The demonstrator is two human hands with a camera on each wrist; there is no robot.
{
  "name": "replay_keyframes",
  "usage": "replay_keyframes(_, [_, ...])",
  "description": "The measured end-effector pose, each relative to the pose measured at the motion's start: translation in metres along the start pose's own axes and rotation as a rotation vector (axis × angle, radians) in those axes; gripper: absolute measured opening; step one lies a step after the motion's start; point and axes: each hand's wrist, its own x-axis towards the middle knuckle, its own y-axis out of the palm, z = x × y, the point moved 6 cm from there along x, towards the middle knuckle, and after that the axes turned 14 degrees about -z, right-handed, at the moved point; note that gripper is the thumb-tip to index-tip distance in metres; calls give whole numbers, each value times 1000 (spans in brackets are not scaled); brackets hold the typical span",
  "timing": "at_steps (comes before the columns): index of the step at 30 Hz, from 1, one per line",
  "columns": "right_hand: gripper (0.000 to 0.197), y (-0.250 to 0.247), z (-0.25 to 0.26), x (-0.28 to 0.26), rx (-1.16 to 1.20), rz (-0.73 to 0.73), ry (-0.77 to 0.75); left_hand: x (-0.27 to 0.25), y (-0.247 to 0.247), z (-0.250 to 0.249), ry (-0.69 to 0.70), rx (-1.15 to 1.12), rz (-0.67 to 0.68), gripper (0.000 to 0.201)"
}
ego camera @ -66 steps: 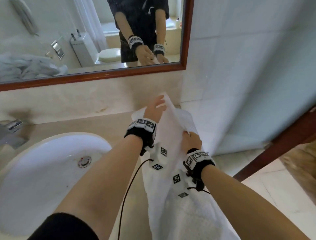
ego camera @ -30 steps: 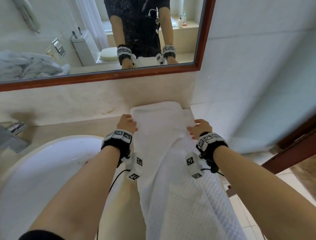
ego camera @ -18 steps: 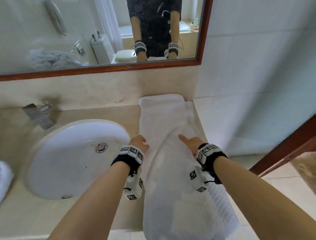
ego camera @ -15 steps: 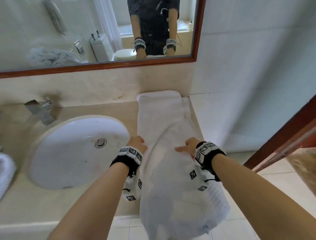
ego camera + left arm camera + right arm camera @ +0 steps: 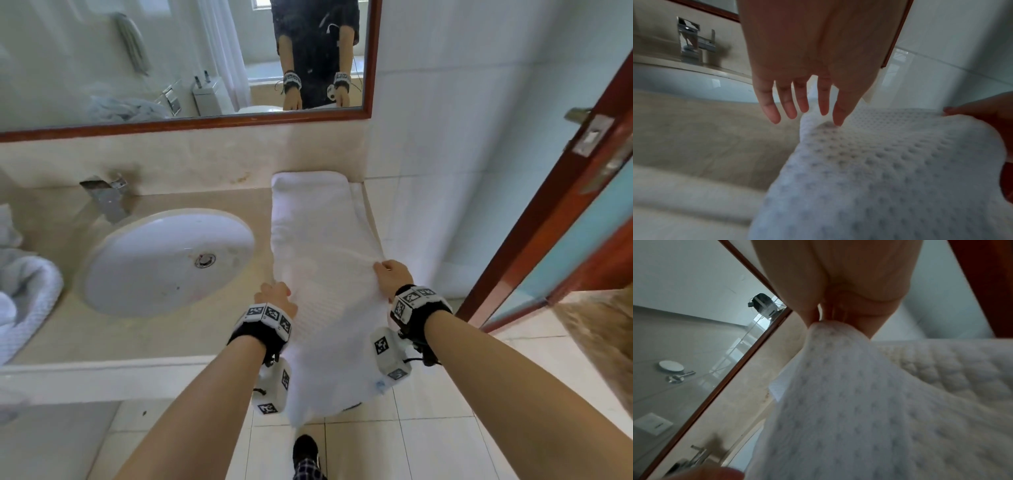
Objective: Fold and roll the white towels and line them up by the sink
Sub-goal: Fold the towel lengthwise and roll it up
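Wood-framed mirror (image 5: pixel 191 65) above counter; chrome faucet (image 5: pixel 108 198); red-brown door (image 5: pixel 565 192) right.

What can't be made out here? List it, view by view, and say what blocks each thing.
- Head view: the white towel hangs past the counter; blur hides its lower hem.
- Head view: the towel pile is cut off by the left edge.
- Left wrist view: the left hand has straight fingers; only the thumb tip seems to touch the towel.
- Right wrist view: the right hand pinches the towel edge; fingertips hidden by cloth.
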Motion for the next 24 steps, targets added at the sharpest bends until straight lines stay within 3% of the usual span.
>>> replay_keyframes(3, [64, 5, -36, -19, -12, 177, 136, -29, 10, 8, -51, -33, 2, 38])
replay_keyframes(5, [59, 6, -56, -36, -156, 302, 128, -46, 17, 12, -98, -92, 10, 43])
replay_keyframes(7, [46, 2, -69, -50, -237, 320, 85, -60, 21, 15, -147, -139, 16, 49])
replay_keyframes(8, [51, 0, -76, -53, -267, 313, 72, -66, 24, 17, -178, -162, 16, 54])
replay_keyframes(11, [93, 0, -96, -58, -370, 356, 66, -84, 32, 21, -284, -279, 39, 67])
replay_keyframes(13, [103, 8, -117, -53, -435, 428, 72, -94, 39, 25, -340, -340, 74, 68])
replay_keyframes(15, [85, 8, -128, -59, -450, 450, 81, -103, 49, 29, -388, -375, 132, 73])
replay_keyframes(18, [51, -11, -129, -70, -457, 290, 88, -111, 61, 29, -454, -469, 218, 67])
replay_keyframes(21, [44, -33, -131, -72, -436, 78, 93, -113, 65, 27, -541, -588, 232, 66])
replay_keyframes(24, [44, -39, -130, -72, -260, 11, 104, -116, 62, 24, -588, -652, 255, 70])
